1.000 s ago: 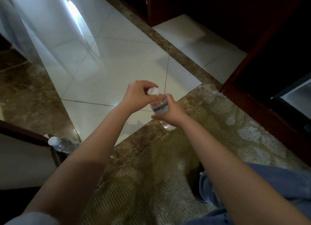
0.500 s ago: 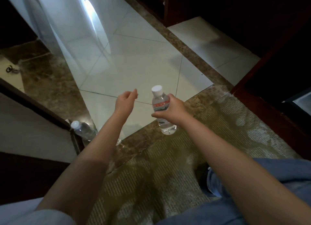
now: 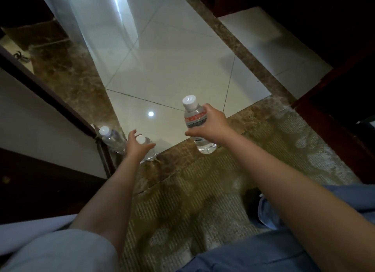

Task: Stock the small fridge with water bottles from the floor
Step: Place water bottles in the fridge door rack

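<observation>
Head view, centre left: a water bottle (image 3: 112, 138) stands upright on the floor (image 3: 172, 72). Just right of it, the left hand (image 3: 137, 147), fingers spread and holding nothing, reaches over the second water bottle (image 3: 151, 153); contact cannot be told. At centre, the right hand (image 3: 211, 125) grips a red-labelled water bottle (image 3: 193, 119), upright.
</observation>
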`<state>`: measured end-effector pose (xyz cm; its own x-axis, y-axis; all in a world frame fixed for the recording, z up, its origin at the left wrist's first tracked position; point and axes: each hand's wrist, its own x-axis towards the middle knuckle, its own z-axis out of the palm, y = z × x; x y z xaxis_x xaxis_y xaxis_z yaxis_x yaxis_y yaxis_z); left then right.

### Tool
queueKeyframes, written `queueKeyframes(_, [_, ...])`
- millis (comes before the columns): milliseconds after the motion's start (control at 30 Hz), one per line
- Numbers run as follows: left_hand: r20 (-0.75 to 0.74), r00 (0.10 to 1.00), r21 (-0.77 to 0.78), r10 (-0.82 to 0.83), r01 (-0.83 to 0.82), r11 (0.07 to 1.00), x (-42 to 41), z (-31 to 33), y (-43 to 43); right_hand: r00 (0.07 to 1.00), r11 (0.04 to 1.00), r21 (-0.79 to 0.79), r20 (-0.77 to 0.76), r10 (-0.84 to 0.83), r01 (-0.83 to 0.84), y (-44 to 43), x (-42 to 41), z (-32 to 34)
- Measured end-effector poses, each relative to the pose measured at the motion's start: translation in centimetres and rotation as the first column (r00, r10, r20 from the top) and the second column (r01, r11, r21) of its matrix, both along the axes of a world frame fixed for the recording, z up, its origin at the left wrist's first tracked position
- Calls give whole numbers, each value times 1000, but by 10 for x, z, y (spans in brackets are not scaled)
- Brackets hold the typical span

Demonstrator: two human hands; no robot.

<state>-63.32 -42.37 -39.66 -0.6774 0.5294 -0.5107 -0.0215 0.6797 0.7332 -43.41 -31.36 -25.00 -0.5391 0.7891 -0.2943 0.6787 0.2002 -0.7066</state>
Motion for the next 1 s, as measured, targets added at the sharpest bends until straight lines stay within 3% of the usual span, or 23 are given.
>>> queueKeyframes(200, [94,989,20,110,-112,993,9,-20,-7,998,998,13,27,-59,59,3,18,-3])
queueKeyframes(500, [-18,998,-76,-53,51,996,11,1,0,993,993,24,-15,-119,120,-3,37,2])
queueKeyframes(800, [-84,964,160,-254,264,951,88,90,85,955,950,133,-132,-266,283,17,100,55])
queueKeyframes(1000, [-166,910,291,-380,414,863,161,157,145,857,839,207,-245,-454,503,37,174,108])
